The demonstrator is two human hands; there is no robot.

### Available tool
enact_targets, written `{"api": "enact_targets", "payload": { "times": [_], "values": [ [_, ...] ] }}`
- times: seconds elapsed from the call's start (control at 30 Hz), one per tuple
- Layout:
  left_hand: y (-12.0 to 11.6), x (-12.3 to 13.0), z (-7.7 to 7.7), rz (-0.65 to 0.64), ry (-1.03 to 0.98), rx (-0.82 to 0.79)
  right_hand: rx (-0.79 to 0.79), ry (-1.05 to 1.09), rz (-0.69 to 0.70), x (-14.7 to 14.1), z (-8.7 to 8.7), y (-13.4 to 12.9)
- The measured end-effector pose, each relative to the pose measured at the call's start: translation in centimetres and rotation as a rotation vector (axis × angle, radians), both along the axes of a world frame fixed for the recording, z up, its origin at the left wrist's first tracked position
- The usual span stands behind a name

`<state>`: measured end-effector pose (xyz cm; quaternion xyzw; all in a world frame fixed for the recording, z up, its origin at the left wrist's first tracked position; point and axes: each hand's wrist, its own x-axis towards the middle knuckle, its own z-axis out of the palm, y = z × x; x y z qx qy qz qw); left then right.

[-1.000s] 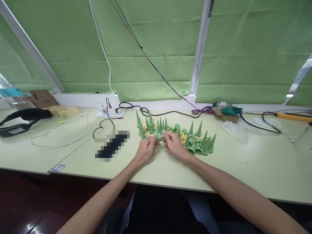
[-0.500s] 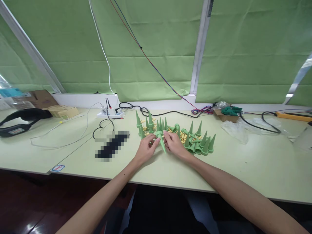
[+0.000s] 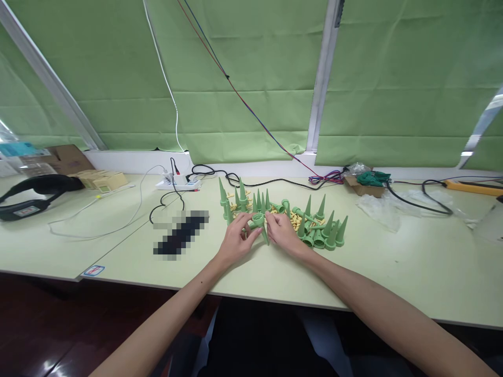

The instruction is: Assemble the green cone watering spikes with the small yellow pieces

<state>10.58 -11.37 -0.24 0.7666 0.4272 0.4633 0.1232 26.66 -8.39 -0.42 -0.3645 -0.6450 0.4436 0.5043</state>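
Observation:
My left hand is closed on a green plastic watering spike. The spike's round open collar faces up towards me, and its point slants down to the right. My right hand is close against the collar's right side, thumb and finger pinched together. Whatever sits in that pinch is too small or hidden to make out. Behind and to the right of my hands lie small yellow plastic pieces in a heap. Several more green spikes stand or lie around the heap, and a further group of upright spikes is at the left.
A blurred-out dark object lies left of my hands. Farther back are a white power strip and black cables. A black headset rests at the far left. A small cardboard box and clear plastic bags lie at the right.
The spike in my left hand has tipped so that its open collar now shows from above. My left fingers have shifted their hold. My right hand has moved slightly right.

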Motion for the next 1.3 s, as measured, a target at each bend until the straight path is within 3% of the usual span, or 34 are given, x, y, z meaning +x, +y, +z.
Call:
{"api": "enact_targets", "payload": {
  "times": [0.37,0.7,1.3],
  "values": [
    [0.1,0.0,0.2,0.064,-0.01,-0.057,0.062,0.032,-0.016,0.1,0.5,-0.5],
    [0.1,-0.4,0.3,0.061,-0.166,-0.238,0.187,-0.073,0.172,0.2,0.8,-1.2],
    [-0.1,-0.1,0.5,-0.005,0.022,-0.072,0.162,-0.207,-0.011,0.1,0.3,-0.4]
  ]
}}
